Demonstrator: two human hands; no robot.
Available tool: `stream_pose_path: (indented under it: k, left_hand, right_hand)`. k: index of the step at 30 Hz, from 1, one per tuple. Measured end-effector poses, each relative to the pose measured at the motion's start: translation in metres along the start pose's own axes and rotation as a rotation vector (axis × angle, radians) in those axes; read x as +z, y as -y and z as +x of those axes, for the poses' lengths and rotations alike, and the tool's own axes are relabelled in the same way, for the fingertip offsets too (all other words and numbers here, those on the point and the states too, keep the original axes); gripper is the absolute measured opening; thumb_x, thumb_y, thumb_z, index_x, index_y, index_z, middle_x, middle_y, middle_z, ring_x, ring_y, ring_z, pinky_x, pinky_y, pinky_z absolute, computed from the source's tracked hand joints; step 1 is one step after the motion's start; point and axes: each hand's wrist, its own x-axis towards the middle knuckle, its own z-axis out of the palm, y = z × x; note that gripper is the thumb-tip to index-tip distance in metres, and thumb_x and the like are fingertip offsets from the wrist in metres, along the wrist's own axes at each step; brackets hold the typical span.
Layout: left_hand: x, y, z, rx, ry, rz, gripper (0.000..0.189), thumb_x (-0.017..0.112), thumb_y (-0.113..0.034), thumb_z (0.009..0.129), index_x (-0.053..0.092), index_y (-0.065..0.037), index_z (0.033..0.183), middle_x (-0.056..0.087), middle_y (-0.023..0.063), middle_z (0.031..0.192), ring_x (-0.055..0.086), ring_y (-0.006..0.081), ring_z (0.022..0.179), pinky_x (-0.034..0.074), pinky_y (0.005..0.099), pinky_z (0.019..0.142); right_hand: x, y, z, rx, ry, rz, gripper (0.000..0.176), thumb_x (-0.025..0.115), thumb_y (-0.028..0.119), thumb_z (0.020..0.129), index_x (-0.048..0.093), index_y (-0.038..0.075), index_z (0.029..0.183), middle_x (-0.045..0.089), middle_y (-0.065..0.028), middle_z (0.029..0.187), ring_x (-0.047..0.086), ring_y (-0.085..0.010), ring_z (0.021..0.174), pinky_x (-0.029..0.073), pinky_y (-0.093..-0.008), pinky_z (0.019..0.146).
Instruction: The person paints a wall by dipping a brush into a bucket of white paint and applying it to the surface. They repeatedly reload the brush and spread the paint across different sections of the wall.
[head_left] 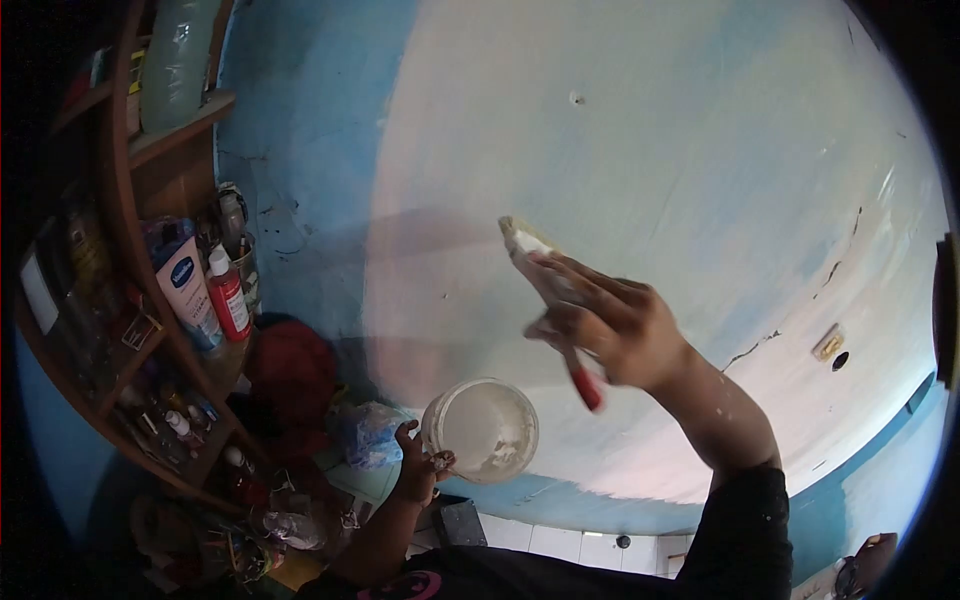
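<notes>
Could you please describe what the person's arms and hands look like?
The right hand and left hand are bare, without gloves. A black sleeve covers the right upper arm; white flecks dot its bare forearm. The left forearm is bare too.

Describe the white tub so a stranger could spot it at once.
Take the large wall, pale over blue, and drop to its lower left edge. There the left hand holds up a round white tub, its open mouth toward the camera. Unlike the crumpled blue bag beside it, it is rigid, circular and smeared whitish inside.
</notes>
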Motion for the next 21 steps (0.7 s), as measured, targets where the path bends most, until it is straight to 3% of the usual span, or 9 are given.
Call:
stream_pose_path:
  k: [6, 9, 10, 14, 16, 17, 18, 19, 21]
  left_hand:
    - [-0.021, 0.006, 0.000, -0.014, -0.088, -0.075, 0.082, 0.070, -0.015, 0.063, 0.013, -0.023, 0.121, 0.043, 0.0102, 0.115, 0.053, 0.0228, 0.094, 0.047, 0.0471, 0.081]
    - [-0.023, 0.006, -0.005, 0.009, -0.070, -0.085, 0.082, 0.071, -0.014, 0.063, 0.013, -0.022, 0.120, 0.041, 0.0109, 0.118, 0.051, 0.0243, 0.099, 0.046, 0.0464, 0.083]
    - [-0.023, 0.006, -0.009, 0.013, -0.064, -0.080, 0.082, 0.071, -0.014, 0.063, 0.013, -0.021, 0.119, 0.040, 0.0112, 0.119, 0.050, 0.0248, 0.101, 0.045, 0.0460, 0.084]
    - [-0.033, 0.021, -0.009, 0.080, -0.024, -0.075, 0.082, 0.070, -0.011, 0.064, 0.011, -0.021, 0.119, 0.038, 0.0115, 0.121, 0.045, 0.0259, 0.107, 0.044, 0.0428, 0.086]
    - [-0.033, 0.023, -0.009, 0.132, -0.047, -0.074, 0.081, 0.069, -0.009, 0.064, 0.011, -0.021, 0.120, 0.037, 0.0115, 0.121, 0.044, 0.0261, 0.108, 0.044, 0.0419, 0.086]
    - [-0.031, 0.021, -0.011, 0.126, -0.053, -0.077, 0.081, 0.069, -0.008, 0.065, 0.011, -0.020, 0.120, 0.037, 0.0116, 0.122, 0.044, 0.0262, 0.108, 0.044, 0.0420, 0.086]
    - [-0.030, 0.016, -0.014, 0.116, -0.058, -0.077, 0.081, 0.068, -0.008, 0.065, 0.010, -0.020, 0.120, 0.037, 0.0118, 0.122, 0.044, 0.0263, 0.109, 0.044, 0.0421, 0.086]
    - [-0.030, 0.015, -0.019, 0.103, -0.061, -0.073, 0.080, 0.068, -0.008, 0.065, 0.010, -0.020, 0.120, 0.037, 0.0120, 0.122, 0.044, 0.0264, 0.109, 0.044, 0.0422, 0.086]
    - [-0.037, 0.020, -0.019, 0.087, -0.063, -0.054, 0.080, 0.067, -0.008, 0.066, 0.010, -0.020, 0.120, 0.037, 0.0127, 0.122, 0.044, 0.0260, 0.108, 0.044, 0.0420, 0.085]
  right_hand:
    - [0.035, -0.020, 0.008, -0.153, 0.317, -0.229, 0.026, 0.062, 0.016, 0.073, 0.057, 0.012, 0.098, 0.059, -0.0131, 0.109, 0.062, -0.0277, 0.092, 0.057, -0.0312, 0.067]
    - [0.012, -0.059, 0.027, 0.183, 0.339, 0.108, 0.030, 0.063, 0.016, 0.073, 0.058, 0.013, 0.102, 0.060, -0.0074, 0.109, 0.064, -0.0231, 0.087, 0.055, -0.0312, 0.070]
    - [0.003, -0.084, 0.036, 0.293, 0.250, -0.006, 0.035, 0.064, 0.016, 0.072, 0.057, 0.013, 0.106, 0.062, -0.0044, 0.106, 0.064, -0.0212, 0.083, 0.053, -0.0313, 0.073]
    - [-0.049, -0.111, 0.063, 0.062, -0.277, -0.579, 0.040, 0.063, 0.000, 0.070, 0.057, 0.012, 0.108, 0.064, -0.0098, 0.098, 0.066, -0.0220, 0.081, 0.055, -0.0293, 0.065]
    - [-0.033, -0.100, 0.050, 0.201, -0.222, -0.489, 0.035, 0.062, 0.003, 0.071, 0.058, 0.013, 0.104, 0.065, -0.0092, 0.093, 0.066, -0.0204, 0.078, 0.055, -0.0286, 0.067]
    - [-0.004, -0.096, 0.033, 0.319, -0.006, -0.397, 0.026, 0.060, 0.009, 0.074, 0.060, 0.015, 0.099, 0.063, -0.0091, 0.100, 0.064, -0.0211, 0.086, 0.054, -0.0311, 0.071]
    - [0.019, -0.074, 0.025, 0.055, 0.133, -0.588, 0.024, 0.059, 0.012, 0.076, 0.061, 0.011, 0.100, 0.057, -0.0079, 0.116, 0.056, -0.0244, 0.106, 0.050, -0.0335, 0.084]
    - [0.047, -0.060, 0.008, -0.076, 0.125, -0.525, 0.022, 0.059, 0.019, 0.075, 0.060, 0.014, 0.096, 0.052, -0.0172, 0.117, 0.052, -0.0344, 0.107, 0.052, -0.0380, 0.080]
    - [0.066, -0.024, -0.007, -0.223, 0.220, -0.422, 0.023, 0.059, 0.019, 0.075, 0.059, 0.013, 0.096, 0.055, -0.0198, 0.113, 0.056, -0.0363, 0.101, 0.052, -0.0393, 0.082]
